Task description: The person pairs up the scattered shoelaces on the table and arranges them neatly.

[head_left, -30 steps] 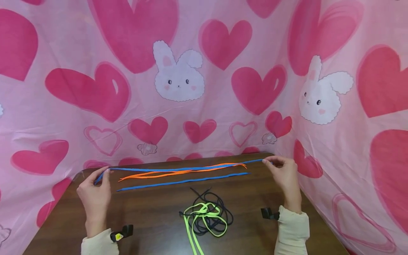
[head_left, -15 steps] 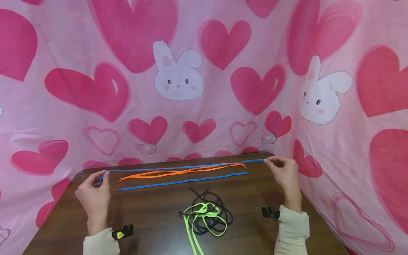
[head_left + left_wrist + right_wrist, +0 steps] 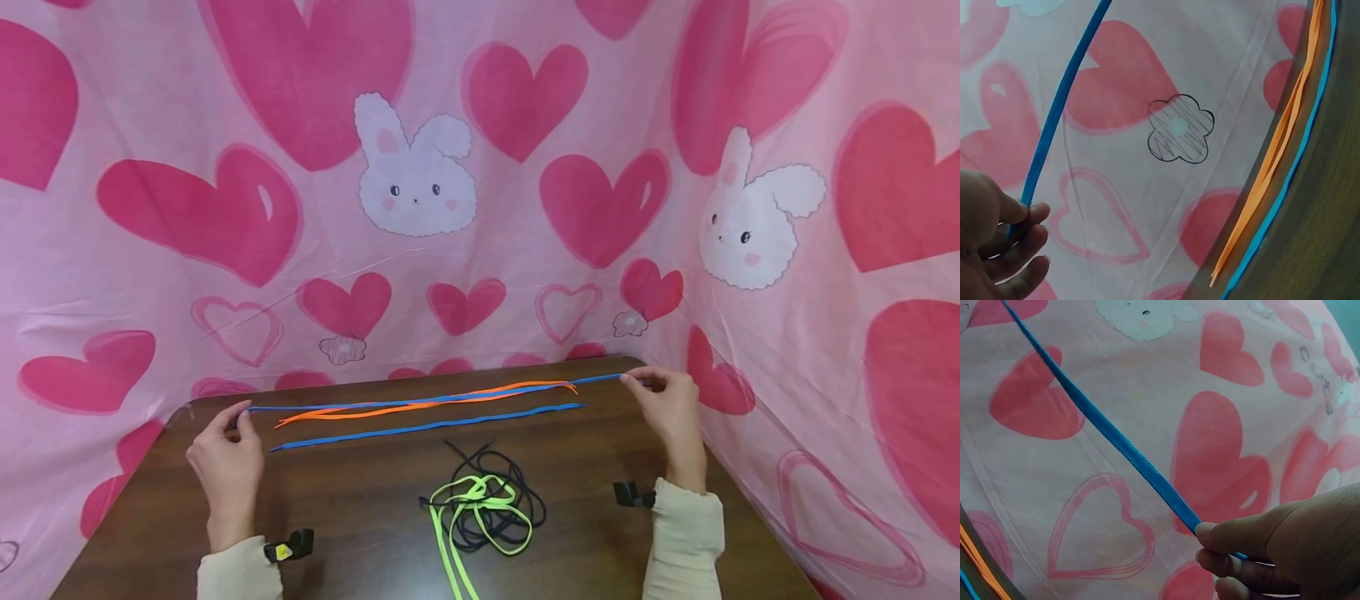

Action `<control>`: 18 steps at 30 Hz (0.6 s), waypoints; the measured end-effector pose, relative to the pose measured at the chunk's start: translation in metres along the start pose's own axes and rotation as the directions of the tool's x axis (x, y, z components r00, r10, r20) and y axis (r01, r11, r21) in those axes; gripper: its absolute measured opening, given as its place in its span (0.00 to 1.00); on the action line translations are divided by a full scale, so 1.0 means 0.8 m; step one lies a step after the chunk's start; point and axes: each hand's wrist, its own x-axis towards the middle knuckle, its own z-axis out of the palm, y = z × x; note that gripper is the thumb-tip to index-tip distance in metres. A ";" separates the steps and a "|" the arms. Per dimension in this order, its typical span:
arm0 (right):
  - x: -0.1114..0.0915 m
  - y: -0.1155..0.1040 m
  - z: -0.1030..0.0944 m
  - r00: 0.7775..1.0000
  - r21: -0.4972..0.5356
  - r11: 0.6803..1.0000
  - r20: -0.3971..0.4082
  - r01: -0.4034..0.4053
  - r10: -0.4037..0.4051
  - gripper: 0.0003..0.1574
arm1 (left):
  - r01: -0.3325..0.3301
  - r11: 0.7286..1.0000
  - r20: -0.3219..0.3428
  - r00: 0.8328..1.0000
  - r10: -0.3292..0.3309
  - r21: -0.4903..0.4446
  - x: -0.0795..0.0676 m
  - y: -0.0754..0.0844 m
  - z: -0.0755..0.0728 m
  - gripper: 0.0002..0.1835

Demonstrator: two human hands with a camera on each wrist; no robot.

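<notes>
A flat blue shoelace [image 3: 315, 407] is stretched between both hands above the far part of the table. My left hand [image 3: 228, 450] pinches one end between thumb and fingers; in the left wrist view that stretch of blue lace [image 3: 1060, 106] rises from the fingertips. The other end is pinched by my right hand [image 3: 667, 408], and a short tail of it shows past the thumb in the right wrist view. Behind the held lace, two orange shoelaces [image 3: 360, 414] lie side by side. A second blue shoelace [image 3: 427, 427] lies straight on the table, nearer to me.
A tangled black shoelace [image 3: 536, 500] and a neon yellow shoelace [image 3: 442, 542] lie together at the near middle of the brown table [image 3: 337, 517]. A pink cloth [image 3: 510, 242] printed with hearts and rabbits hangs behind the table and along its right side.
My left hand has lowered slightly, and the blue lace end that showed inside its grip is now mostly hidden. The held lace has come down over the orange laces. My right hand barely moved.
</notes>
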 end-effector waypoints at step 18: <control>0.012 0.026 0.021 0.998 -0.088 0.995 0.052 -0.039 0.043 0.16 | 0.077 0.989 0.076 0.993 -0.087 0.124 0.001 -0.028 0.002 0.14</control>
